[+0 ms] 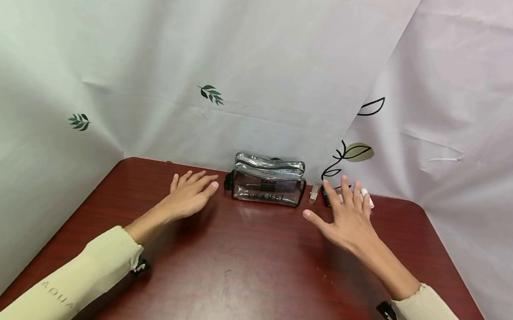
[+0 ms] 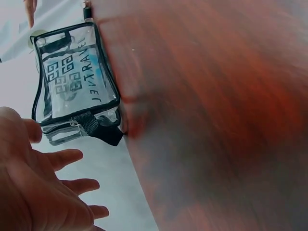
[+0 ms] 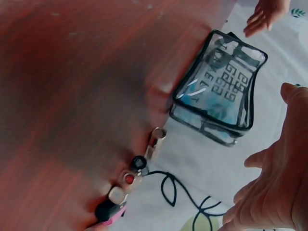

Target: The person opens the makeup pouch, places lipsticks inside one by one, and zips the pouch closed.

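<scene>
A clear zipped travel pouch point(image 1: 268, 182) with black edging and the word TRAVEL stands at the back of the table. My left hand point(image 1: 190, 195) hovers just left of it, fingers spread and holding nothing. On the pouch's other side my right hand point(image 1: 348, 218) is held up with fingers spread, also free of any object. Beyond the right fingers are several small cosmetics, partly hidden in the head view. The right wrist view shows a slim clear tube point(image 3: 155, 142), a black-capped item point(image 3: 138, 163), one with a red spot point(image 3: 128, 179) and a round-topped one point(image 3: 117, 195).
A dark red wooden table point(image 1: 237, 266) fills the lower view. White cloth point(image 1: 269, 79) with printed leaves hangs behind and at both sides. A black strap point(image 2: 98, 130) sticks out from the pouch's left end. A pink item point(image 3: 114, 217) lies at the end of the cosmetics row.
</scene>
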{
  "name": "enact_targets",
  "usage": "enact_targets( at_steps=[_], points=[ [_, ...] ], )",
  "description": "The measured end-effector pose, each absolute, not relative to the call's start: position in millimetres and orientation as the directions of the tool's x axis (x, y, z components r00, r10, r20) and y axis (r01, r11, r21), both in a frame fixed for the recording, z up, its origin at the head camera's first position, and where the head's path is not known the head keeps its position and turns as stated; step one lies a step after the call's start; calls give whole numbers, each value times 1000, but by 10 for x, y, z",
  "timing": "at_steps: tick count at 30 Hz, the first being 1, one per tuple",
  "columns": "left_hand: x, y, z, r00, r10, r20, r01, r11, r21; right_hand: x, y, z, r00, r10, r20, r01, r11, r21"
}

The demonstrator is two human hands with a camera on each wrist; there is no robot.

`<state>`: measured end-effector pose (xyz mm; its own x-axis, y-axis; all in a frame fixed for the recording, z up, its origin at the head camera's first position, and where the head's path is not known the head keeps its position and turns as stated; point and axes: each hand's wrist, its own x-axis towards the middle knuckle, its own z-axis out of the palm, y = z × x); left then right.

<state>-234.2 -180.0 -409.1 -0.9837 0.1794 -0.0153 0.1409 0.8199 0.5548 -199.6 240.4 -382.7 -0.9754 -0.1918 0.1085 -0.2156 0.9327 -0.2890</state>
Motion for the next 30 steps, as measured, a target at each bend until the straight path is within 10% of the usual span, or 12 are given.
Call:
enact_targets(
  at_steps=[12, 22, 30],
  points=[
    [-2629, -1619, -3942, -980, 142, -142, -6, 687, 726, -2153, 2062, -3779, -959, -247, 143, -278, 920, -275],
    [-3206, -1644, -4490, -991, 101, -83, -2, 623, 782, -2272, 1852, -3762, -942, -295, 161, -328, 909, -255],
    [-3023, -1568, -4222, -975, 120, -189, -85, 582, 808, -2407, 1716, -3758, -934, -313, 173, -350, 900, -261]
  ],
)
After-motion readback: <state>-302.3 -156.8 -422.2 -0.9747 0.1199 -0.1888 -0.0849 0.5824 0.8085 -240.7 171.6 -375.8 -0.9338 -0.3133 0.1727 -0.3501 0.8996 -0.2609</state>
